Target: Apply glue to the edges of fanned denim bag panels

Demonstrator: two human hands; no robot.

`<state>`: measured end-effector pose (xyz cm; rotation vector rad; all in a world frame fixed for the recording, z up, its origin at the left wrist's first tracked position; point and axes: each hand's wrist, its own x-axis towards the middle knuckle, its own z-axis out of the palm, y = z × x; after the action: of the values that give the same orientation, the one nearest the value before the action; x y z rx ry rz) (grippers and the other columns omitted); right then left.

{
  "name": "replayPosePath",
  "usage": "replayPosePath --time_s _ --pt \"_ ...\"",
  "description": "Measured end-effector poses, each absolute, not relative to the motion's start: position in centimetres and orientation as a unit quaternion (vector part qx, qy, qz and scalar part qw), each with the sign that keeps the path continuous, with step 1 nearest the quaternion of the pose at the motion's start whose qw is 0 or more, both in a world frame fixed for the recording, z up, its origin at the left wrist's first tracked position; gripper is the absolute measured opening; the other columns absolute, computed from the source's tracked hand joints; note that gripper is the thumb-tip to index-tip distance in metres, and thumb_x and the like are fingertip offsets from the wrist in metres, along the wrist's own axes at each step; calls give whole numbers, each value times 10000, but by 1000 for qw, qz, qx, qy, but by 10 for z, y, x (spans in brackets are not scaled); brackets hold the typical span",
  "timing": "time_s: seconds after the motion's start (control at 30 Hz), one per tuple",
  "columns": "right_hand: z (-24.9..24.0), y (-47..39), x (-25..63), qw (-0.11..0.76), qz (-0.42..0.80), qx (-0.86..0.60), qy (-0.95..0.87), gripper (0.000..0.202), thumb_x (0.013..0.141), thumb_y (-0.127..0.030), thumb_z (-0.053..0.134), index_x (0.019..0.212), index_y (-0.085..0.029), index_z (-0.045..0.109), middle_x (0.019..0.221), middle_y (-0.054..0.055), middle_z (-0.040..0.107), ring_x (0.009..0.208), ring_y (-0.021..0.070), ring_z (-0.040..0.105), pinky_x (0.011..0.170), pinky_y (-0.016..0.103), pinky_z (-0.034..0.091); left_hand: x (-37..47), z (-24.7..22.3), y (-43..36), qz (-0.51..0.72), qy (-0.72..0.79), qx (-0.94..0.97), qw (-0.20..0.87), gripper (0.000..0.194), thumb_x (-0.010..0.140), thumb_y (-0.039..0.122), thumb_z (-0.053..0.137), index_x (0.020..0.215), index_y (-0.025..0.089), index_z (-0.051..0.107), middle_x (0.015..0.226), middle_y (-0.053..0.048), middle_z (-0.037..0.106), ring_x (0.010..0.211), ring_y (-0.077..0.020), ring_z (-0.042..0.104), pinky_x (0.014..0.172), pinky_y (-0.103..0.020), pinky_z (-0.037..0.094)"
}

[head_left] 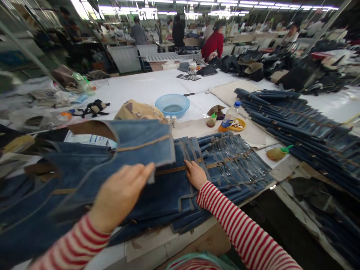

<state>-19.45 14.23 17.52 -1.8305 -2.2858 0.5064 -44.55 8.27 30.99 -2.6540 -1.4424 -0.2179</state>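
My left hand (119, 195), slightly blurred, is closed on the lower edge of a blue panel (143, 137) with grey edging and a brown stripe. It holds this piece raised and tilted above other blue pieces. Fingers bent, my right hand (196, 174) pinches at the grey edge of a flat blue panel (165, 183) in the row below; its thumb is mostly hidden. To the right of that hand, a fanned stack of blue panels (239, 161) with clear plastic parts overlaps along the table edge. More blue pieces (22, 221) with curved cutouts lie at the left.
A white table (129, 88) bears a light blue basin (172, 105), an orange-drink bottle (230, 116), a yellow dish (237, 124) and a green-capped squeeze bottle (277, 153). Another blue stack (298, 120) lies right. A person in red (213, 43) bends over the far end.
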Motion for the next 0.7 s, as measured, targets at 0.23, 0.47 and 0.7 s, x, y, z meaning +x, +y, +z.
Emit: replayPosePath --time_s 0.23,0.47,0.7 --pt "191 150 -192 95 285 -618 -727 347 894 -274 359 1193 -182 510 1060 72 616 986 162 559 817 241 392 -387 176 54 67 -485 -857 -161 478 832 68 344 1280 211 423 1036 -49 545 906 -165 467 831 -297 437" --pt "187 141 -199 -9 274 -627 -729 301 862 -417 431 844 -186 622 836 59 669 799 172 607 654 252 389 -399 192 61 63 -456 -872 -164 428 860 105 323 1251 218 456 1025 -51 538 893 -179 449 798 -308 433" --pt "180 134 -208 -20 244 -615 -749 255 847 -391 462 835 -198 629 887 57 659 825 175 605 660 255 394 -399 208 52 99 -445 -881 -128 460 841 59 318 1268 182 437 1010 -70 544 908 -190 465 784 -319 439"
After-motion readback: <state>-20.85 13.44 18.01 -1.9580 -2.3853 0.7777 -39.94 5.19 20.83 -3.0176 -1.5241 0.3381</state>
